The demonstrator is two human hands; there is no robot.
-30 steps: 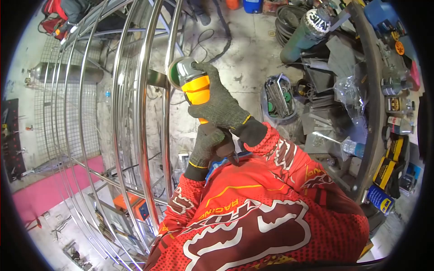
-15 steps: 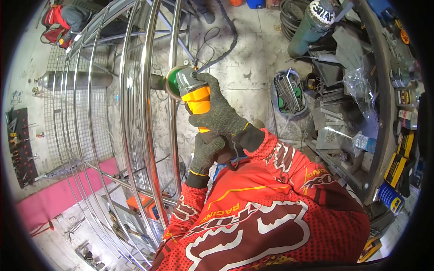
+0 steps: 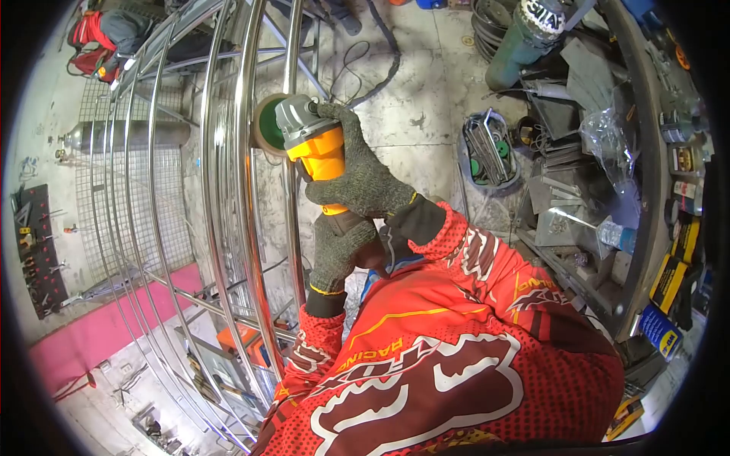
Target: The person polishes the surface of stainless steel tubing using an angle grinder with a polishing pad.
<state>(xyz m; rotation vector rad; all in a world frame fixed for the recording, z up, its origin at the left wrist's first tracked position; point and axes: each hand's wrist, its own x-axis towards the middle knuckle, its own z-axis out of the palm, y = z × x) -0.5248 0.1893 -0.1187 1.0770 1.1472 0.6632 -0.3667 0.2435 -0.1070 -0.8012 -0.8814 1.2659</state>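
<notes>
A yellow and grey angle grinder (image 3: 323, 152) with a green-faced round disc (image 3: 271, 125) is in both my gloved hands. Around its body and near its grey head my right hand (image 3: 361, 171) is wrapped. My left hand (image 3: 338, 251) is closed on the rear end of the grinder, lower down and partly under the right wrist. The disc overlaps the curved shiny metal tubes (image 3: 247, 99) of a large frame on the left; whether it touches them is unclear. Both gloves are dark grey knit.
Gas cylinders lie at left (image 3: 125, 135) and stand at upper right (image 3: 521, 49). A cable (image 3: 384, 76) runs over the floor. At right are a tub of tools (image 3: 489, 152), metal scraps and a cluttered shelf (image 3: 646, 152). A person in red and grey (image 3: 114, 38) is at upper left.
The grinder and both hands have moved left, and the disc now reaches further across the tubes. Its green face shows more fully.
</notes>
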